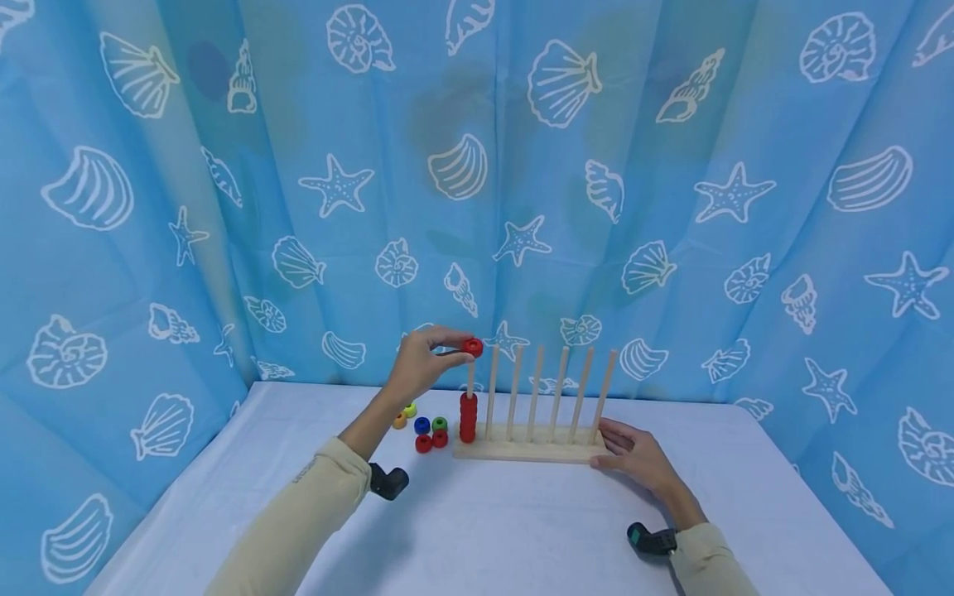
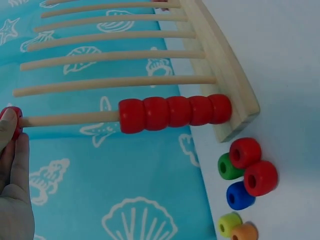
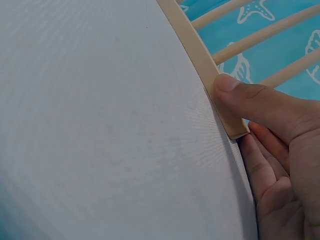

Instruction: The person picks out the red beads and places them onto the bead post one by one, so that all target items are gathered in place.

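Observation:
My left hand (image 1: 421,362) pinches a red bead (image 1: 473,348) between thumb and fingers at the tip of the leftmost peg (image 2: 70,119). Lower on that same peg sits a stack of several red beads (image 1: 468,418), touching the wooden base (image 1: 525,450). Several bare upright pegs (image 1: 534,393) stand in a row to the right of it. At the base's right end, my right hand (image 1: 639,457) grips the wood, thumb on the near side and fingers round the end, as the right wrist view shows.
Left of the base lie two loose red beads (image 2: 260,178), a green bead (image 2: 227,167), a blue bead (image 2: 240,196), a yellow bead (image 2: 229,223) and an orange bead (image 2: 245,232). A white cloth (image 1: 522,530) covers the table; a blue shell-patterned curtain (image 1: 492,215) hangs behind.

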Demonstrator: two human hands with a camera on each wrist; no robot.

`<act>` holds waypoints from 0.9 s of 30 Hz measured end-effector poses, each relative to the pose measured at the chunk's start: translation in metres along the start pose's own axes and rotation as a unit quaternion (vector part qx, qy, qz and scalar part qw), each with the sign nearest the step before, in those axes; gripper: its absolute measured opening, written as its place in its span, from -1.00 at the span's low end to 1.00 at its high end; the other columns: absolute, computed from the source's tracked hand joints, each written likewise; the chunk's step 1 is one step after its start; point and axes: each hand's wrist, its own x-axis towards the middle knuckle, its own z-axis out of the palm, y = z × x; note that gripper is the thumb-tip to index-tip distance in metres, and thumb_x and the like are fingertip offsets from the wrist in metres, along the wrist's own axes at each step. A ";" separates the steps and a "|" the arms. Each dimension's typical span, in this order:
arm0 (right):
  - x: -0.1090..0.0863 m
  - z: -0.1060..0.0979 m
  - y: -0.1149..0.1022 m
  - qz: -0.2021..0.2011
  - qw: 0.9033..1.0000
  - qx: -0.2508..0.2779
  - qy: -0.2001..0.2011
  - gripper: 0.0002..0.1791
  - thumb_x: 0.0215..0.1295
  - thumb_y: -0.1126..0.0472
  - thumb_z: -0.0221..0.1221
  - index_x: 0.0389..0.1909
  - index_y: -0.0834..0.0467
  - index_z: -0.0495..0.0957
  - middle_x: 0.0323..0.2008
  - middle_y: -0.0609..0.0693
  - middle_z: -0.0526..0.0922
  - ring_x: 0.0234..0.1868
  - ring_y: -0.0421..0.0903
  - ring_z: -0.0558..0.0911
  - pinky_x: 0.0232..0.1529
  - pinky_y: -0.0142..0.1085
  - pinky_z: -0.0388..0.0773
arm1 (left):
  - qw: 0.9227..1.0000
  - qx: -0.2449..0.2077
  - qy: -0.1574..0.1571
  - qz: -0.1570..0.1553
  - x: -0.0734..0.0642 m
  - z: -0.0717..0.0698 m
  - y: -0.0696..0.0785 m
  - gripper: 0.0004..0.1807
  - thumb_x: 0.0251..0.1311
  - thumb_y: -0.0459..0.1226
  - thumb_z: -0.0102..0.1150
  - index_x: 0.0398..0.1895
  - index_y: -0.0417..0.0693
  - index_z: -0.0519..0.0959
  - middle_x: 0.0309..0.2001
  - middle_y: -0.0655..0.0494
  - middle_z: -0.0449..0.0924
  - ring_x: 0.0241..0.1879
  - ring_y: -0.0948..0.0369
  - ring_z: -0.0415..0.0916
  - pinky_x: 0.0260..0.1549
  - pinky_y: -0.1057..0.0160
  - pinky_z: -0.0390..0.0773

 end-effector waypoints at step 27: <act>-0.001 -0.001 -0.001 -0.004 1.000 0.001 0.002 -0.04 0.01 0.18 0.48 0.39 0.35 0.22 0.35 0.35 0.29 0.34 0.21 0.34 0.14 -0.27 0.45 | 0.997 -0.018 -0.019 -0.069 -0.036 0.031 -0.057 -0.63 0.09 -0.31 0.41 0.02 -0.02 0.68 -0.09 0.16 0.65 -0.02 0.15 0.59 -0.10 0.21 0.63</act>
